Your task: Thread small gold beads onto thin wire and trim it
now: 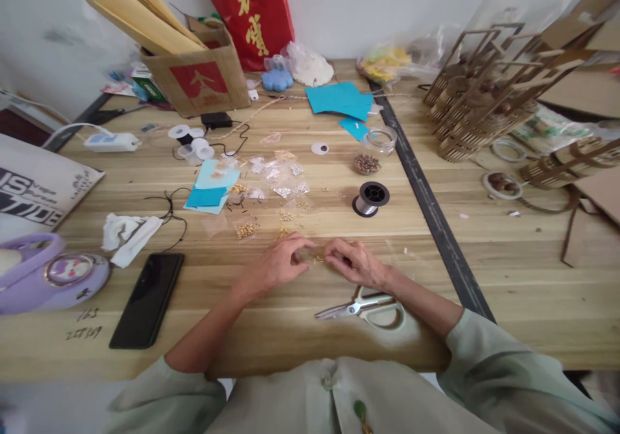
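My left hand (pixel 279 261) rests on the wooden table with thumb and forefinger curved apart, nothing visible between them. Facing it, my right hand (pixel 357 263) has its fingers curled together in a pinch; whatever is in them is hidden or too small to name. A few tiny gold beads (pixel 318 259) lie on the wood in the gap between both hands. Just beyond my left hand are a small heap of gold beads (pixel 282 232) and a bag of gold beads (pixel 246 230). White-handled scissors (pixel 361 307) lie below my right hand, blades pointing left.
Beyond the hands are a spool of clear thread (pixel 371 199), a glass jar of mixed beads (pixel 368 163) and several small bags of silver pieces (pixel 282 190). A black phone (pixel 148 301) lies left. Wooden lattice baskets (pixel 455 146) stand right, past a black strip (pixel 426 208).
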`<state>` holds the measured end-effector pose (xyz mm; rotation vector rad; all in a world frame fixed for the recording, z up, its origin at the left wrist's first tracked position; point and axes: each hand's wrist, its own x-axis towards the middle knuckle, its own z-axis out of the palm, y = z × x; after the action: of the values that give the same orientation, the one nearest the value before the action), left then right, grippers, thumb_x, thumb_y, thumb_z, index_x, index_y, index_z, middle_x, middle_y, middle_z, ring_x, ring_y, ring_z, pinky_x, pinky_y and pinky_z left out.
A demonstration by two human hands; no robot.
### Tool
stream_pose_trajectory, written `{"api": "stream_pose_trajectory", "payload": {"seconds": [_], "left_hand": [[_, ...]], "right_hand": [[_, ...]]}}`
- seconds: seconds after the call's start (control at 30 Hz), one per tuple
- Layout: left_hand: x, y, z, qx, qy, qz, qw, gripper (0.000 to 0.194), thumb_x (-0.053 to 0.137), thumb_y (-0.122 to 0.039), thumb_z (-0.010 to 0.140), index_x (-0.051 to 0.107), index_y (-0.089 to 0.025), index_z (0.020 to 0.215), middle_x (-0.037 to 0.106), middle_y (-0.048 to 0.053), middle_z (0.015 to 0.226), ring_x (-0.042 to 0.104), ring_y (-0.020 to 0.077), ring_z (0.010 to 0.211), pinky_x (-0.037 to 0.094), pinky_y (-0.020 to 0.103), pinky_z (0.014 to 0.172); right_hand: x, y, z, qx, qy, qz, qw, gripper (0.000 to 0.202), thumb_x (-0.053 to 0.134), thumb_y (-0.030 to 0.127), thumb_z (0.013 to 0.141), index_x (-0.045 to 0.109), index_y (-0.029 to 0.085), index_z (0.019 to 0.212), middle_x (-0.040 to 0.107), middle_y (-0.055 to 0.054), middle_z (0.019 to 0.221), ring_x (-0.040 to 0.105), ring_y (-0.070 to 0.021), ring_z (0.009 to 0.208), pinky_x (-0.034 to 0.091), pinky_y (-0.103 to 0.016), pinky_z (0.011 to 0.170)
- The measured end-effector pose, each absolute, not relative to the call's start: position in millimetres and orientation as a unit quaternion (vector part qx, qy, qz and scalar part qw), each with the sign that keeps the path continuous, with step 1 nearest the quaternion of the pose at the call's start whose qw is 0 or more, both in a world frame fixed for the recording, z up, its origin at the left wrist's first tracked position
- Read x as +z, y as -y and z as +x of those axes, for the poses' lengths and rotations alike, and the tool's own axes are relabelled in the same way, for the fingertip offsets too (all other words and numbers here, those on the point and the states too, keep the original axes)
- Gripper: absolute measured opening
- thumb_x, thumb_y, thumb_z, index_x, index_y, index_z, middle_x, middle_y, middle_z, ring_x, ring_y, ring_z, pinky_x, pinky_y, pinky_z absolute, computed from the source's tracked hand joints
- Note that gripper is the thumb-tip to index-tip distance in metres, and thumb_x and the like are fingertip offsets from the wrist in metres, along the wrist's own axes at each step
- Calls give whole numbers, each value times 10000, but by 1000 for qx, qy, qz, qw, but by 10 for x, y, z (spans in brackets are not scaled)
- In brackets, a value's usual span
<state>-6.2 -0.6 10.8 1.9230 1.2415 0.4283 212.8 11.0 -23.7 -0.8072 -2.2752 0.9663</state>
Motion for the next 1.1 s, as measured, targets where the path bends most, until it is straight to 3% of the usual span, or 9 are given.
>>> {"api": "stream_pose_trajectory", "payload": {"seconds": [0.07, 0.23, 0.6, 0.93, 1.1], "left_hand": [[66, 1, 10, 191, -485, 742, 422, 320, 632, -186, 735, 637, -179, 1055, 651, 43, 971, 574, 111, 649, 467, 241, 660], [-27, -18, 124, 235, -479, 689, 491, 98, 612, -188, 754, 674, -129, 801, 663, 25, 705, 570, 115, 618, 452, 219, 605], [-128, -63, 162, 305, -445, 588, 603, 163, 669, -234, 726, 703, -115, 833, 708, 59, 750, 633, 146, 693, 499, 256, 687], [-161, -40, 213, 371, -456, 561, 583, 104, 664, -217, 734, 686, -121, 767, 673, 31, 700, 594, 115, 646, 469, 218, 630], [-151, -20, 219, 384, -475, 595, 523, 85, 649, -208, 745, 672, -127, 755, 672, 29, 720, 588, 117, 667, 459, 214, 637]], "right_hand": [[-241, -105, 2127, 359, 842, -298, 270, 113, 453, 248, 921, 523, 160, 931, 456, 54, 573, 384, -71, 468, 322, -183, 488], [-245, -109, 2137, 356, 837, -304, 282, 130, 454, 256, 925, 534, 155, 945, 533, 25, 644, 411, -65, 490, 329, -175, 490], [-200, -148, 2180, 357, 808, -363, 295, 156, 466, 300, 913, 530, 157, 913, 497, 49, 593, 356, -61, 461, 275, -185, 460], [-203, -176, 2183, 397, 794, -372, 272, 210, 481, 346, 909, 540, 151, 958, 363, 85, 515, 308, -69, 456, 253, -193, 458], [-167, -183, 2167, 418, 795, -360, 253, 232, 471, 335, 912, 593, 139, 883, 467, 44, 598, 356, -63, 495, 272, -186, 467]]}}
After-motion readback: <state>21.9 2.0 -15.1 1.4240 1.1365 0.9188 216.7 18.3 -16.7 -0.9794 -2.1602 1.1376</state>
